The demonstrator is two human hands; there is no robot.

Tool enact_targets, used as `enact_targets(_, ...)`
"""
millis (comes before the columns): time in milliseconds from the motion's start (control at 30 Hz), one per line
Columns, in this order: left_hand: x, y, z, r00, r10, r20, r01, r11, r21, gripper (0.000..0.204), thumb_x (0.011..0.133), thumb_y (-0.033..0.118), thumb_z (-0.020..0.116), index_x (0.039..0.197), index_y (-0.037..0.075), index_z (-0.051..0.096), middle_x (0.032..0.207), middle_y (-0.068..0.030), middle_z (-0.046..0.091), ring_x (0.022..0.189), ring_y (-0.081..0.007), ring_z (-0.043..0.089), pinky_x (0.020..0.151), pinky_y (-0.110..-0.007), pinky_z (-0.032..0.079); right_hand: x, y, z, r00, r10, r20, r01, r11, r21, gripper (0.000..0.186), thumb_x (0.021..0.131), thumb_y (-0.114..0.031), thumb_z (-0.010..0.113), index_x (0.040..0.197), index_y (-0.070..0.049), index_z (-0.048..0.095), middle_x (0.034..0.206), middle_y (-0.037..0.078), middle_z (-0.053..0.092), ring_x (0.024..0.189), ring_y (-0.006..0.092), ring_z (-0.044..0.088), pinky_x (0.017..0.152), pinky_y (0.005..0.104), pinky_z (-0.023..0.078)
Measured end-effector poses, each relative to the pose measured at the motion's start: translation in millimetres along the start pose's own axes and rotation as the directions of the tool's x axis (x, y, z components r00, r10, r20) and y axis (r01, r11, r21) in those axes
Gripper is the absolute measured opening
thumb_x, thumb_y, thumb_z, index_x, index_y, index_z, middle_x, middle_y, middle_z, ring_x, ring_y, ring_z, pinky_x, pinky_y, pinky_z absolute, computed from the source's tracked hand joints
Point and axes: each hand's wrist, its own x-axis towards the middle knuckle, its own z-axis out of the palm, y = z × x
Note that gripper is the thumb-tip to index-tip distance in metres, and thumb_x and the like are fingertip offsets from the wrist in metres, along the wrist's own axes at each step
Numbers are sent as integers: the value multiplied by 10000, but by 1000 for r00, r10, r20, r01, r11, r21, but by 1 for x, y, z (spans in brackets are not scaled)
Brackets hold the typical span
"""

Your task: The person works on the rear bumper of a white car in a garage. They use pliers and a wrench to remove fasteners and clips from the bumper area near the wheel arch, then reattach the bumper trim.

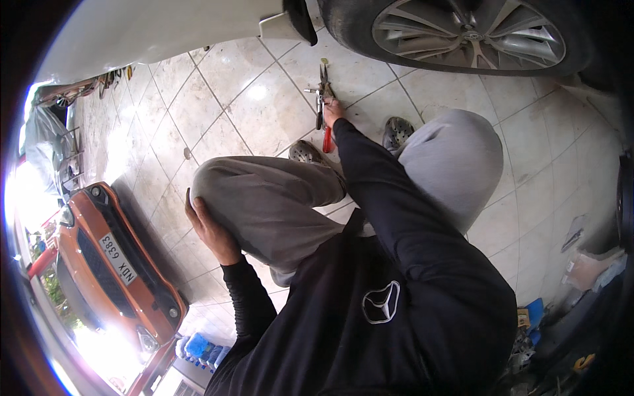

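My right hand [333,111] reaches down to a small cluster of hand tools on the tiled floor, in front of my feet. Its fingers are closed in among them; which tool they grip is too small to make out. In the cluster are pliers [324,74] with their jaws pointing away from me, a silver metal tool [319,104] with a short crosspiece, and a red handle [327,140] at the near end. My left hand [212,228] rests on the outer side of my bent left knee, fingers stretched out, holding nothing.
A car wheel [472,36] stands beyond the tools on the right, and a pale car body panel [165,33] overhangs the floor at the upper left. An orange car [109,257] is parked at the left. Boxes and bags [588,269] lie at the lower right.
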Motion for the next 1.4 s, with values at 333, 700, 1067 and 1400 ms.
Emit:
enact_targets(333,-15,29,9,944,301,-132,-270,940,210,524,982,204,553,1441,-1,406,1445,-170,423,1336,-282,420,1121,-419,312,-41,-32,-63,940,-108,-324,-37,912,-409,314,851,-269,670,1111,-111,590,1126,150,613,1059,333,601,879,472,516)
enact_targets(700,-11,49,46,893,448,-41,-350,749,562,410,935,138,567,1327,18,566,1297,-142,565,1227,-303,474,1067,-438,342,-17,-86,-36,950,-308,-53,183,686,-704,230,864,-270,645,1078,-187,638,1150,72,547,1085,269,563,889,491,440)
enact_targets(1067,-13,39,42,885,464,-50,-335,706,624,390,939,156,573,1308,29,587,1269,-128,584,1213,-295,477,1063,-435,344,-35,-99,-58,970,-190,151,242,775,-584,395,830,-275,688,1148,-90,544,1060,123,662,1045,280,636,858,463,489)
enact_targets(1400,16,49,107,880,398,259,-461,847,265,296,938,89,596,1210,-23,633,1171,-165,667,1126,-269,614,1000,-368,442,-59,-134,-79,913,-119,-389,279,879,386,216,823,-196,702,899,-33,584,798,91,657,639,207,642,546,347,516)
